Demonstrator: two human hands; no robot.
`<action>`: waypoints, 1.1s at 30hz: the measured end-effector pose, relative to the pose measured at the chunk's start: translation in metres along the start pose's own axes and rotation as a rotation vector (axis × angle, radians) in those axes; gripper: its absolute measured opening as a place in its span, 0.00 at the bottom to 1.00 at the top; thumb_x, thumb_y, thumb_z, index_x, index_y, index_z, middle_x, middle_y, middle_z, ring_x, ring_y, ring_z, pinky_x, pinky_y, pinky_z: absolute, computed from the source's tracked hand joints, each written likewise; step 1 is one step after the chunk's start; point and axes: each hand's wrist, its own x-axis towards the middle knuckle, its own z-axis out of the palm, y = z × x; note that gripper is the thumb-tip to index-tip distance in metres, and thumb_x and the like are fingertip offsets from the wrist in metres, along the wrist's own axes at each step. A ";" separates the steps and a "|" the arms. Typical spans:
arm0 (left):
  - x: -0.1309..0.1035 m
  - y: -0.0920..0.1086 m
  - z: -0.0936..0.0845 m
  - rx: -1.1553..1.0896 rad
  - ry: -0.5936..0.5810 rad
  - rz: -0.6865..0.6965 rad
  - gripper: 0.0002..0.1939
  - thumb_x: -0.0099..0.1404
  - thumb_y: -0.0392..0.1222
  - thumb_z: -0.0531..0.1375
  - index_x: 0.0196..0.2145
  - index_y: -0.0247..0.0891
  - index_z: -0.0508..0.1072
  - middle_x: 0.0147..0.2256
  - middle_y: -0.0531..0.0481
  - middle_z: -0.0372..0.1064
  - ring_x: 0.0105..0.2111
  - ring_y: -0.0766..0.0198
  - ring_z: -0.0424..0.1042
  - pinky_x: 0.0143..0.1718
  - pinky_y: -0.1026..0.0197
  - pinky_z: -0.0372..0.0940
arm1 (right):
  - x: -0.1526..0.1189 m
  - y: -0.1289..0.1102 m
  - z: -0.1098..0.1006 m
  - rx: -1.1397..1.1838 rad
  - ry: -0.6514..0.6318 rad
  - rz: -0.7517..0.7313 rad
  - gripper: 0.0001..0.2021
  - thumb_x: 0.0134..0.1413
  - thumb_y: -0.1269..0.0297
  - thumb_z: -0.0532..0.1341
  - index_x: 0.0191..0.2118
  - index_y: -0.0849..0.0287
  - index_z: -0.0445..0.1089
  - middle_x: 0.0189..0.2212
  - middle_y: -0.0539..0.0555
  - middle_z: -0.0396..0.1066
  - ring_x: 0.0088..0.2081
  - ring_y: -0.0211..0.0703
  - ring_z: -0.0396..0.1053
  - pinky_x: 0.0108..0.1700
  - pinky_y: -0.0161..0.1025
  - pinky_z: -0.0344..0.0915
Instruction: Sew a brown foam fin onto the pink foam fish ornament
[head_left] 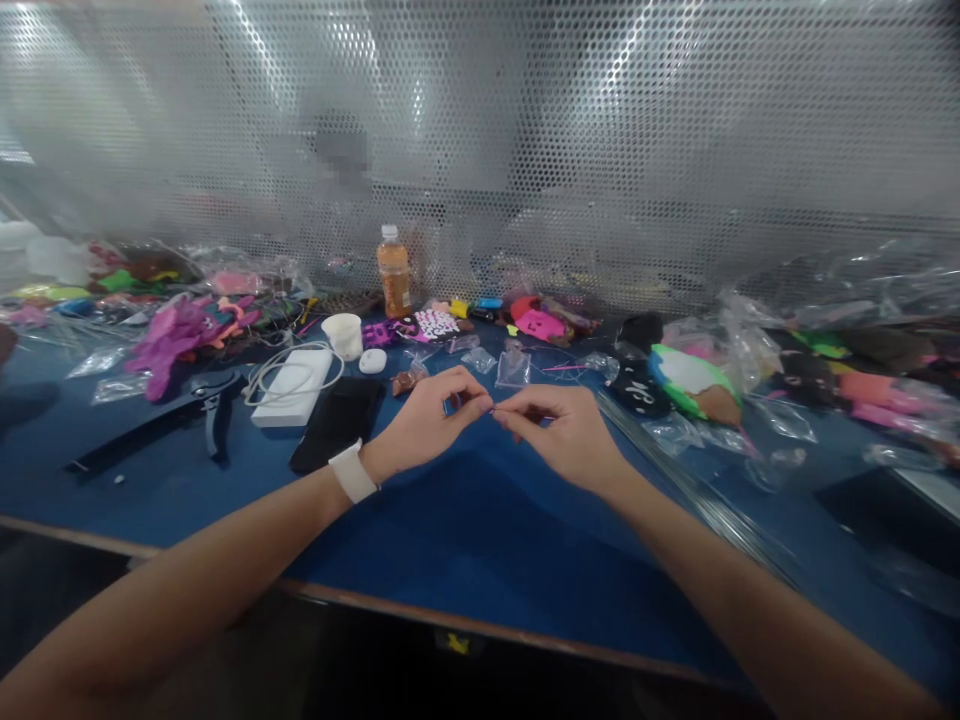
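Over the middle of the blue table, my left hand [437,415] and my right hand [562,425] meet fingertip to fingertip. Both are closed in a pinch. Between them is a tiny purplish piece [492,408], too small to name; I cannot tell whether one hand or both grip it. A white band [352,472] circles my left wrist. Just beyond the hands lie small clear plastic bags [514,369] and a thin pink stick [564,367]. Under and beside my left wrist rests a black phone [337,425].
On the left lie a white box [294,388] with a coiled cable, black-handled cutters [214,400] and a purple soft piece [171,340]. A drink bottle [394,275] and white cup [343,336] stand behind. Thin clear rods [697,490] and colourful bagged shapes [694,382] lie right.
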 end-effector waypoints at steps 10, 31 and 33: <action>0.003 -0.011 -0.003 -0.225 -0.292 -0.169 0.16 0.77 0.51 0.54 0.36 0.39 0.72 0.30 0.52 0.66 0.30 0.66 0.64 0.33 0.62 0.62 | -0.002 0.008 -0.004 -0.279 -0.062 -0.220 0.10 0.66 0.66 0.62 0.36 0.49 0.82 0.30 0.48 0.80 0.30 0.40 0.74 0.33 0.40 0.65; -0.001 -0.012 -0.013 0.393 -0.013 0.399 0.07 0.74 0.44 0.61 0.45 0.42 0.77 0.44 0.47 0.74 0.45 0.59 0.72 0.47 0.54 0.65 | 0.006 0.016 -0.003 0.464 -0.216 0.346 0.11 0.53 0.55 0.73 0.33 0.58 0.79 0.24 0.51 0.76 0.23 0.38 0.74 0.23 0.33 0.63; -0.001 -0.014 -0.014 0.439 -0.007 0.437 0.07 0.75 0.46 0.61 0.43 0.42 0.77 0.42 0.49 0.75 0.43 0.60 0.72 0.46 0.55 0.63 | 0.005 0.016 -0.002 0.497 -0.237 0.379 0.11 0.52 0.55 0.73 0.32 0.58 0.79 0.23 0.50 0.76 0.23 0.38 0.74 0.23 0.33 0.64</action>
